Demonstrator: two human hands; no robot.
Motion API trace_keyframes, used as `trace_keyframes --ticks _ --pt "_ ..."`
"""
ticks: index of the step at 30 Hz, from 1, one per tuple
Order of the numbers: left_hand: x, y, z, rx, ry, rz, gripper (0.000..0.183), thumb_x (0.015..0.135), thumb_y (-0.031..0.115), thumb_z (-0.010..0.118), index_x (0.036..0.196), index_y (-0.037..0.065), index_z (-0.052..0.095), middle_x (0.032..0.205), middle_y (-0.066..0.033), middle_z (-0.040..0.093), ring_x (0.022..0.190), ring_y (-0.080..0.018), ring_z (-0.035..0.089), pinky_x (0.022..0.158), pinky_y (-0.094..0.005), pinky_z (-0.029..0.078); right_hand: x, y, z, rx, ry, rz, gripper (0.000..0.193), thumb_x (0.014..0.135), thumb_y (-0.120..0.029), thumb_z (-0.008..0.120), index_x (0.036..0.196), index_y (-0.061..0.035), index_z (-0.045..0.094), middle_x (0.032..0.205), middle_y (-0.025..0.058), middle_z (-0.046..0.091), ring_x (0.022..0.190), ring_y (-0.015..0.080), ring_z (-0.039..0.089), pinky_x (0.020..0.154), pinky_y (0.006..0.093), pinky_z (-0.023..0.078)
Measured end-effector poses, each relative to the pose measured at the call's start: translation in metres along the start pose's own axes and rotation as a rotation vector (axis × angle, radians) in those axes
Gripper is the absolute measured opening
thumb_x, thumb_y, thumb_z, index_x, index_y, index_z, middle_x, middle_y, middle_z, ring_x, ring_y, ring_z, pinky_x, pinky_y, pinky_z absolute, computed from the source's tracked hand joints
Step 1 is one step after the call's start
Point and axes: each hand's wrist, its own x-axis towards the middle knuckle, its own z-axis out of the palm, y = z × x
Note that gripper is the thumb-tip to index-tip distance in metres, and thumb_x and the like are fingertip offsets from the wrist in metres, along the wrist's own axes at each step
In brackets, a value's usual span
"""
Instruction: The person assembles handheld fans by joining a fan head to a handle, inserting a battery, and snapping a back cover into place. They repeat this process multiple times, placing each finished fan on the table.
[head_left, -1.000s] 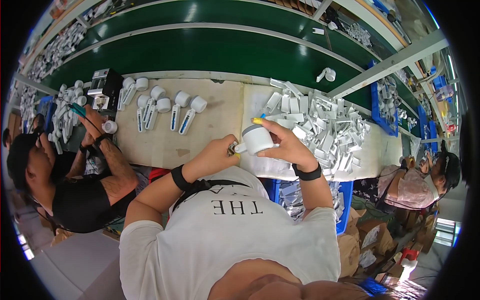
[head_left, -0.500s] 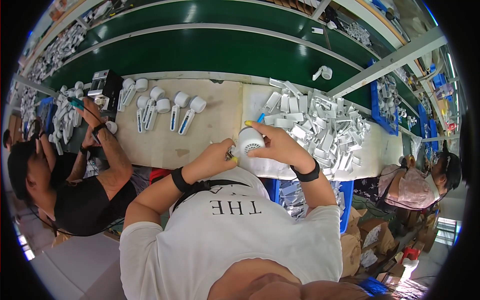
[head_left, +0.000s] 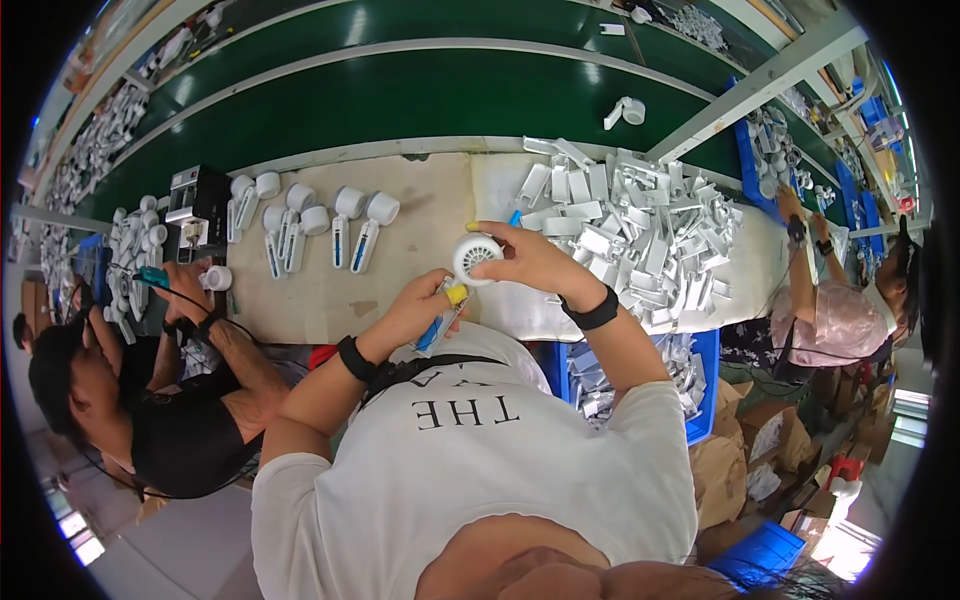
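My right hand (head_left: 532, 262) grips the round white head of a handheld fan (head_left: 478, 258), its slotted grille facing up. My left hand (head_left: 412, 312) is closed round the handle (head_left: 430, 332), where a blue part shows. My left fingers hide where handle and head meet. Yellow covers sit on one fingertip of each hand. Just beyond my right hand lies a small blue thing (head_left: 515, 218), kind unclear. Farther left on the table, several similar fans (head_left: 365, 235) lie with their handles toward me, blue parts showing in some.
White handle shells (head_left: 640, 240) are heaped on the table (head_left: 400, 200) at right. A blue bin (head_left: 705, 385) of parts stands below its front edge. A black machine (head_left: 195, 205) is at left. Co-workers sit on both sides. Behind runs a green conveyor (head_left: 400, 100) carrying one fan (head_left: 625, 112).
The fan's head has tipped so its grille faces up, and the handle has swung into view under my left hand. The right co-worker's arms have reached toward the shelf bin.
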Motion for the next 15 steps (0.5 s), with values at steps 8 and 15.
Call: trace_keyframes --ticks 8,15 --pt "0.005 0.012 -0.004 -0.346 0.043 0.155 0.019 0.087 0.016 0.048 0.100 0.003 0.049 0.079 -0.0081 0.058 0.061 -0.0149 0.056 0.053 -0.0273 0.047 0.002 0.023 0.022 0.534 0.102 -0.194 0.057 0.081 -0.020 0.060 0.128 0.0010 0.035 0.109 0.0123 0.055 0.091 0.0165 0.055 0.074 0.0274 0.046" --pt "0.009 0.013 0.000 -0.242 0.092 0.280 0.022 0.088 0.016 0.047 0.106 0.003 0.047 0.086 -0.0065 0.058 0.066 -0.0125 0.056 0.059 -0.0260 0.048 0.003 0.020 0.041 0.694 0.073 -0.066 0.038 0.080 -0.016 0.060 0.111 0.0040 0.049 0.094 0.0082 0.060 0.083 0.0137 0.058 0.071 0.0262 0.048"
